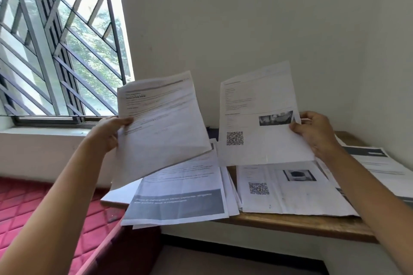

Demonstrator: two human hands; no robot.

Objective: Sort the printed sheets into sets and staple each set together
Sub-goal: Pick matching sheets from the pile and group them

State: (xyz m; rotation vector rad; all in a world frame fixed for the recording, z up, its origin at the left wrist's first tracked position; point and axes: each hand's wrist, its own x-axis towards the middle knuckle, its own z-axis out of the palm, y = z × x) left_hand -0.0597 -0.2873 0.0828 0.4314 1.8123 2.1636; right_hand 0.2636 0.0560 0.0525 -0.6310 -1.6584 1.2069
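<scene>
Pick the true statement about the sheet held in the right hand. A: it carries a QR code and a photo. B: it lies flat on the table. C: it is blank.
A: the sheet pinched by the right hand shows a QR code and a small photo.

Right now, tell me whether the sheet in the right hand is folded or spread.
Spread. The sheet shows its whole printed face; the right hand pinches one edge.

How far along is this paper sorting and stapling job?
Early, apparently. Rough piles of white printed sheets cover the brown wooden table. The left hand grips a text-only bundle; the right hand pinches a QR-code page. No stapler shows, so stapling seems ahead.
</scene>
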